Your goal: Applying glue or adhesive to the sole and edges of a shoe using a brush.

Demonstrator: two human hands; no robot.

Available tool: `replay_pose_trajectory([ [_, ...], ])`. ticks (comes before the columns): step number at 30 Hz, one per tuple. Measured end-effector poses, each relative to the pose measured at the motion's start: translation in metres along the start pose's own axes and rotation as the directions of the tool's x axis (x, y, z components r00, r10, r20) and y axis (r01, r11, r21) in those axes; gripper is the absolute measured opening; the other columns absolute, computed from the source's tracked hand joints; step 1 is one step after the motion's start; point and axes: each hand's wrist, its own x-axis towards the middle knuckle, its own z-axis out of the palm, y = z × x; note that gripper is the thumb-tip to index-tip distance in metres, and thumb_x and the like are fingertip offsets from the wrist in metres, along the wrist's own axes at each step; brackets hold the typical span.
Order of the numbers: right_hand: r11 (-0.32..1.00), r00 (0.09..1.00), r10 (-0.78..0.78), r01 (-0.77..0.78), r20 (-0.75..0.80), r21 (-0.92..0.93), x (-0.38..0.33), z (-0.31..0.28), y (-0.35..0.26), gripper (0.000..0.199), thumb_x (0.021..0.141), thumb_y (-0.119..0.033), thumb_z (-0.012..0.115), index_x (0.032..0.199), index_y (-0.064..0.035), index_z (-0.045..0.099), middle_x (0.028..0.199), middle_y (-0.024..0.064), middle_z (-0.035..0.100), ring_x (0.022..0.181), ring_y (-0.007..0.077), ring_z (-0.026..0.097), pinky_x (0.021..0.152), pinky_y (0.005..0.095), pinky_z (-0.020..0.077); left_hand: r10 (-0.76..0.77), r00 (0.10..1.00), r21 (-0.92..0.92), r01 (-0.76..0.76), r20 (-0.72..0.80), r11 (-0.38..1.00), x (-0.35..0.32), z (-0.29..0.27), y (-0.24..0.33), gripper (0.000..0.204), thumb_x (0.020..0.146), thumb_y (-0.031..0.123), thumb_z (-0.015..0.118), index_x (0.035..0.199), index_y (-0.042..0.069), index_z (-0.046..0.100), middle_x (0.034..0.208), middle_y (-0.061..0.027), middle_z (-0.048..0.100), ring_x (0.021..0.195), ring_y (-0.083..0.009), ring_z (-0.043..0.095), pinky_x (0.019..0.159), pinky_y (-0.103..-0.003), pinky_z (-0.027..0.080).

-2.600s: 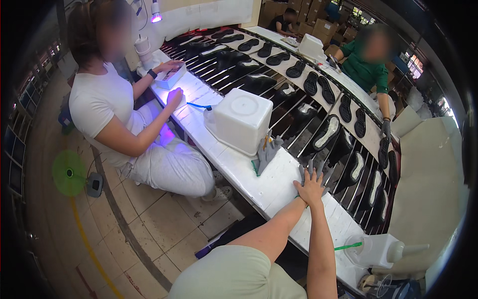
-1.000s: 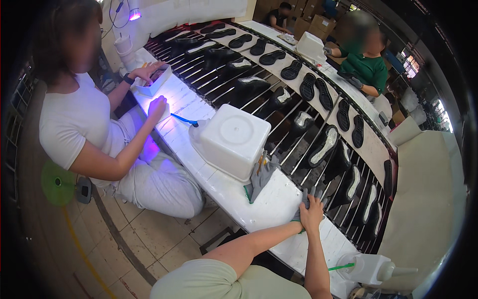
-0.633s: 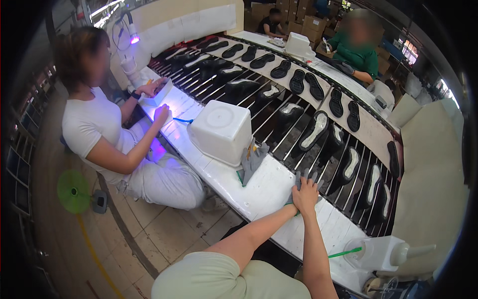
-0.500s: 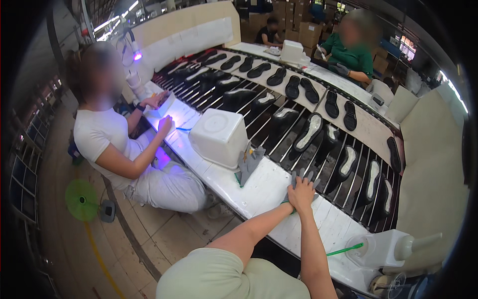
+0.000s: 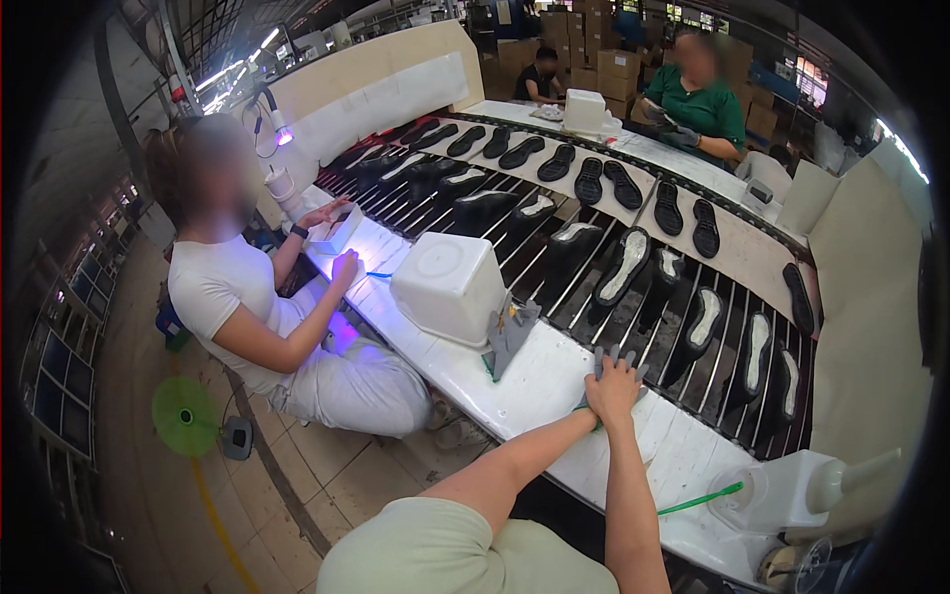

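My left hand (image 5: 633,374) wears a thin grey glove with a green cuff edge; its gloved fingers are spread at the far edge of the white bench (image 5: 534,391). Across the back of it lies my bare right hand (image 5: 611,388), its fingers laid in among the gloved ones and closed on the glove. Both arms meet there, the left forearm crossing from the left. Beyond my fingers, black shoes (image 5: 701,327) with white soles turned up rest on a rack of metal bars. Another grey glove (image 5: 512,342) hangs against a white plastic container (image 5: 447,287) to the left.
On the right, a white jug lies on its side (image 5: 782,492) with a green-handled brush (image 5: 701,498) in its cut opening. Black outsoles (image 5: 668,208) line a pale belt beyond the rack. A co-worker in white (image 5: 233,307) sits at left under a violet lamp (image 5: 283,134); another in green (image 5: 698,104) works opposite.
My view has shifted slightly, so the scene sits farther right. My hands stay together on the glove. The co-worker at left has opened a hand; the one in green has lifted their head.
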Motion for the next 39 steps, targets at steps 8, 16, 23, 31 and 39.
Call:
replay_pose_trajectory([
  [8, 0.993, 0.999, -0.045, 0.045, 0.001, -0.107, 0.008, -0.004, -0.009, 0.045, 0.075, -0.031, 0.060, 0.114, -0.0077, 0.061, 0.111, 0.0162, 0.061, 0.102, 0.0371, 0.060, 0.081, 0.0468, 0.0514, -0.073, 0.996, -0.233, 0.081, 0.042, 0.969, 0.015, 0.032, -0.007, 0.033, 0.092, 0.038, 0.044, 0.103, 0.012, 0.062, 0.111, -0.0135, 0.055, 0.112, -0.0334, 0.042, 0.103, -0.067, 0.015],
  [16, 0.996, 1.000, -0.018, 0.018, -0.001, -0.084, 0.008, -0.007, -0.013, 0.043, 0.077, -0.033, 0.060, 0.113, -0.0099, 0.064, 0.108, 0.0145, 0.062, 0.103, 0.0360, 0.060, 0.083, 0.0467, 0.0504, -0.073, 0.995, -0.228, 0.055, -0.068, 0.972, 0.010, 0.023, -0.005, 0.033, 0.097, 0.036, 0.038, 0.105, 0.015, 0.062, 0.114, -0.0098, 0.056, 0.118, -0.0332, 0.042, 0.100, -0.066, 0.019],
  [23, 0.993, 0.999, 0.031, -0.032, -0.009, -0.116, 0.012, -0.003, -0.002, 0.044, 0.077, -0.033, 0.060, 0.113, -0.0095, 0.064, 0.112, 0.0151, 0.061, 0.104, 0.0364, 0.059, 0.084, 0.0472, 0.0501, -0.241, 0.961, -0.292, 0.272, 0.138, 0.917, 0.022, -0.013, 0.021, 0.037, 0.096, 0.042, 0.039, 0.110, 0.016, 0.063, 0.118, -0.0092, 0.055, 0.121, -0.0355, 0.038, 0.100, -0.067, 0.019],
  [31, 0.996, 0.994, 0.083, -0.084, -0.074, -0.012, 0.011, 0.012, 0.003, 0.051, 0.073, -0.030, 0.061, 0.117, -0.0052, 0.062, 0.114, 0.0197, 0.060, 0.106, 0.0395, 0.056, 0.091, 0.0501, 0.0455, 0.057, 0.981, -0.103, -0.077, -0.187, 0.992, 0.003, 0.026, 0.006, 0.040, 0.091, 0.045, 0.044, 0.116, 0.018, 0.058, 0.127, -0.0098, 0.049, 0.129, -0.0353, 0.031, 0.102, -0.067, 0.016],
  [39, 0.993, 0.992, 0.114, -0.112, -0.059, 0.041, 0.007, 0.002, 0.001, 0.047, 0.076, -0.031, 0.060, 0.115, -0.0047, 0.064, 0.116, 0.0169, 0.058, 0.108, 0.0379, 0.053, 0.093, 0.0485, 0.0430, 0.141, 0.988, 0.035, -0.143, 0.070, 0.989, -0.003, 0.026, 0.012, 0.047, 0.094, 0.041, 0.041, 0.135, 0.017, 0.042, 0.142, -0.0120, 0.037, 0.137, -0.0350, 0.023, 0.109, -0.063, 0.011],
])
